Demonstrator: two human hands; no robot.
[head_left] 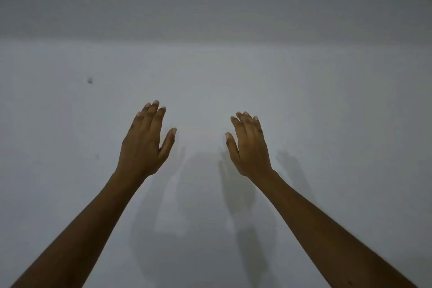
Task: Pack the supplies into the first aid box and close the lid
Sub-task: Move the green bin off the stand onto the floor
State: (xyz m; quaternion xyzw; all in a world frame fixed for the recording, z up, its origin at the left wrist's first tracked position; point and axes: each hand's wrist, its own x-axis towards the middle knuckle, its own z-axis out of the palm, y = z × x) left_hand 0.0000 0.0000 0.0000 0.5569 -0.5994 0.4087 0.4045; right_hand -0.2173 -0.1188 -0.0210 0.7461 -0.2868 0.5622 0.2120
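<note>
My left hand [146, 140] and my right hand [249, 145] are both stretched forward, backs toward the camera, in front of a plain white surface. The fingers of each hand are extended and held loosely together, with the thumbs apart, and neither hand holds anything. The two bare forearms reach in from the bottom corners of the head view. No first aid box and no supplies are in view.
A plain white wall-like surface [304, 77] fills the whole view, darker toward the top. A small dark mark [90, 80] sits on it at the left. Soft shadows of the arms fall between and beside the hands.
</note>
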